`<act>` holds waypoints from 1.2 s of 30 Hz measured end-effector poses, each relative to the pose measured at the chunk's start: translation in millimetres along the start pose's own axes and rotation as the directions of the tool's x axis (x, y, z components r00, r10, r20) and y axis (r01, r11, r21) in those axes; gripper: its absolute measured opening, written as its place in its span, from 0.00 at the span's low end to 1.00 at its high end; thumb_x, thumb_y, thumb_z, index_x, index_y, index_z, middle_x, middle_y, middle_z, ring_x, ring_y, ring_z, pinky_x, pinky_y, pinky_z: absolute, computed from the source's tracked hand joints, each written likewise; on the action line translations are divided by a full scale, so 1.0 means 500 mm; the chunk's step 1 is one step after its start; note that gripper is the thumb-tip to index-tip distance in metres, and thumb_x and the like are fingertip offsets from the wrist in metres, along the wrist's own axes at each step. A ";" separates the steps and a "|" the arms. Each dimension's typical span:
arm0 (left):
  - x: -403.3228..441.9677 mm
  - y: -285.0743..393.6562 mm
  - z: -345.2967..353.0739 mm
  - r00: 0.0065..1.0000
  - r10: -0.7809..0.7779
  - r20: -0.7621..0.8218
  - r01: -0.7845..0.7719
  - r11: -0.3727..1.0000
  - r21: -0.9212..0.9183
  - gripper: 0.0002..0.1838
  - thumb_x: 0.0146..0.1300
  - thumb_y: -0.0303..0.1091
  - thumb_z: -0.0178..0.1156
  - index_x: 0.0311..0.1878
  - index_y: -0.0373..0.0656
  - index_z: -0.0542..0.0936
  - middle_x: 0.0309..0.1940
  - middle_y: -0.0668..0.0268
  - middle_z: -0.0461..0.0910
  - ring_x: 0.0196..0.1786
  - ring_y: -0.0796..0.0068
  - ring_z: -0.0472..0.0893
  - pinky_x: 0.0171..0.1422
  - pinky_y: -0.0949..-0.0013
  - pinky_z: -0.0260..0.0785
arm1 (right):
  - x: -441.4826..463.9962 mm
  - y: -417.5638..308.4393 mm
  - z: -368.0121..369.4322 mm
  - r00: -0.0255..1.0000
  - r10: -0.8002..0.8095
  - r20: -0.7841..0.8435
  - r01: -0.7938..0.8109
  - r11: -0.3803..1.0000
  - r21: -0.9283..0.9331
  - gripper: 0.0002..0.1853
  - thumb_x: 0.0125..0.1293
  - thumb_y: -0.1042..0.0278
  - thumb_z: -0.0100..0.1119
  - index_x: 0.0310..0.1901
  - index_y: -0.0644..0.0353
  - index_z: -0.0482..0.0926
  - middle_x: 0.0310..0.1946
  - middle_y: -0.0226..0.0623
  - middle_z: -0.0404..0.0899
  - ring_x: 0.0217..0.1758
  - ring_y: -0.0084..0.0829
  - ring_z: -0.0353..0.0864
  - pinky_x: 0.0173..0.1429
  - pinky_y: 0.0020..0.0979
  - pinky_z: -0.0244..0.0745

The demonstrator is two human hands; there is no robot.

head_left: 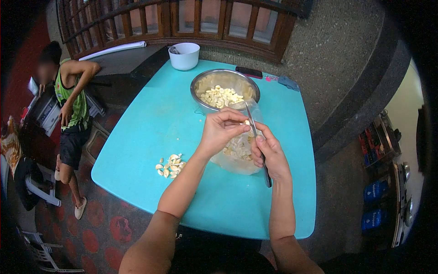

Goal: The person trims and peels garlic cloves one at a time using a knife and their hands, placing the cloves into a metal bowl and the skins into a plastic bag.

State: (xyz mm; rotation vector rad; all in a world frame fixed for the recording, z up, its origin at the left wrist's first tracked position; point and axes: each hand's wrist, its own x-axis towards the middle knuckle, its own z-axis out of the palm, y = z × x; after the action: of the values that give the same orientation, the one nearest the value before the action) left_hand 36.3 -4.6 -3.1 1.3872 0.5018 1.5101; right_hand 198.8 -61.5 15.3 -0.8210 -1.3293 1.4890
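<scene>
My left hand (225, 130) pinches a small pale garlic clove (247, 122) between its fingertips. In my right hand (269, 150) is a knife (253, 125) with a dark handle, its blade pointing up beside the clove. Both hands are over a clear plastic bag (239, 157) that holds pale scraps. Just beyond them, a steel bowl (199, 98) holds many peeled cloves (221, 97). Left of my left forearm, a small pile of unpeeled cloves (171, 166) lies on the turquoise table (137, 132).
A white bowl (184, 58), a dark phone (249, 72) and a blue-grey cloth (289, 83) are at the table's far side. A person in a green top (73, 96) leans at the left. Blue containers (374, 205) and shelves stand at the right.
</scene>
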 end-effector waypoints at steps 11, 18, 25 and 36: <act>-0.002 0.011 -0.004 1.000 -0.022 0.022 0.022 1.000 0.000 0.13 0.49 0.16 0.66 0.40 0.34 0.82 0.41 0.62 0.77 0.44 0.74 0.78 0.52 0.72 0.76 | -0.005 -0.010 0.006 1.000 0.012 0.002 -0.012 1.000 -0.027 0.20 0.72 0.66 0.43 0.64 0.52 0.63 0.18 0.20 0.59 0.17 0.12 0.55 0.20 0.16 0.53; -0.003 0.013 -0.002 1.000 -0.020 0.022 0.020 1.000 -0.016 0.13 0.49 0.16 0.66 0.41 0.34 0.82 0.42 0.62 0.77 0.45 0.74 0.78 0.52 0.72 0.75 | -0.005 -0.008 0.002 1.000 0.009 0.001 -0.009 0.999 -0.035 0.20 0.72 0.65 0.43 0.64 0.52 0.63 0.18 0.20 0.59 0.17 0.12 0.55 0.20 0.16 0.53; -0.005 0.011 0.006 0.985 -0.171 0.000 0.170 0.983 -0.065 0.10 0.60 0.23 0.59 0.45 0.33 0.80 0.42 0.60 0.81 0.41 0.74 0.81 0.51 0.70 0.74 | 0.001 0.005 -0.004 1.000 -0.019 -0.016 0.020 0.997 0.080 0.20 0.71 0.65 0.44 0.64 0.54 0.63 0.18 0.22 0.59 0.16 0.13 0.57 0.20 0.17 0.54; -0.001 0.004 -0.004 0.986 -0.164 -0.003 0.163 0.983 -0.085 0.12 0.64 0.27 0.55 0.48 0.34 0.78 0.44 0.61 0.80 0.40 0.75 0.81 0.49 0.71 0.75 | -0.008 -0.013 0.013 0.998 -0.009 -0.063 0.004 0.997 -0.076 0.23 0.71 0.67 0.44 0.67 0.52 0.58 0.16 0.20 0.58 0.17 0.12 0.56 0.21 0.17 0.54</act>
State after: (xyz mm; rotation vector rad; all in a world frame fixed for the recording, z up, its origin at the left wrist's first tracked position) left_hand 33.7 -5.3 -2.1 1.2431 0.5392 1.3899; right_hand 195.6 -67.6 22.5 -0.9047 -1.3470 1.4029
